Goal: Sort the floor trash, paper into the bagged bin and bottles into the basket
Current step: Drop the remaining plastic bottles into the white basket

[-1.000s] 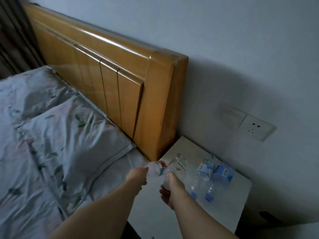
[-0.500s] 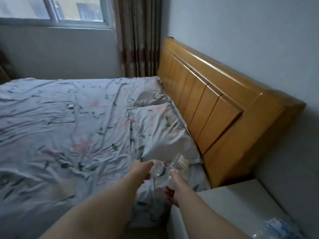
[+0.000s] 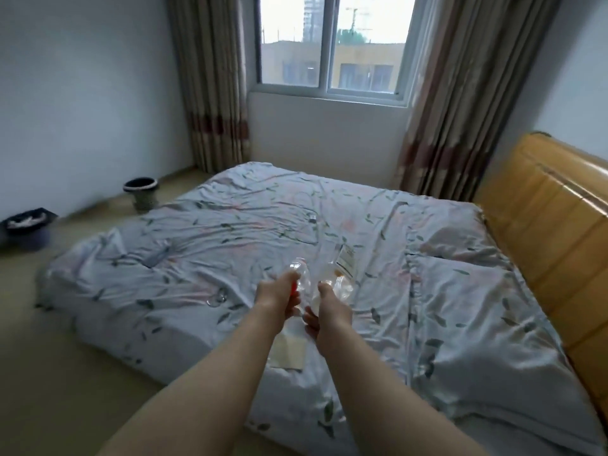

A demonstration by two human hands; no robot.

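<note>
Both hands are carrying bottles over the bed (image 3: 362, 222): left hand (image 3: 278, 299) is gripping a clear bottle (image 3: 301, 274) with a red band, right hand (image 3: 329, 306) is gripping a second clear bottle (image 3: 342, 268) with a pale label. Step in hand, by my judgement: taking bottles to the basket (image 3: 141, 192), standing on the floor by the far wall, well apart from the hands; bagged bin (image 3: 24, 225) is sitting further left. Next move is calling for walking round the bed, then dropping both in the basket. Label print is blurring; nothing readable.
</note>
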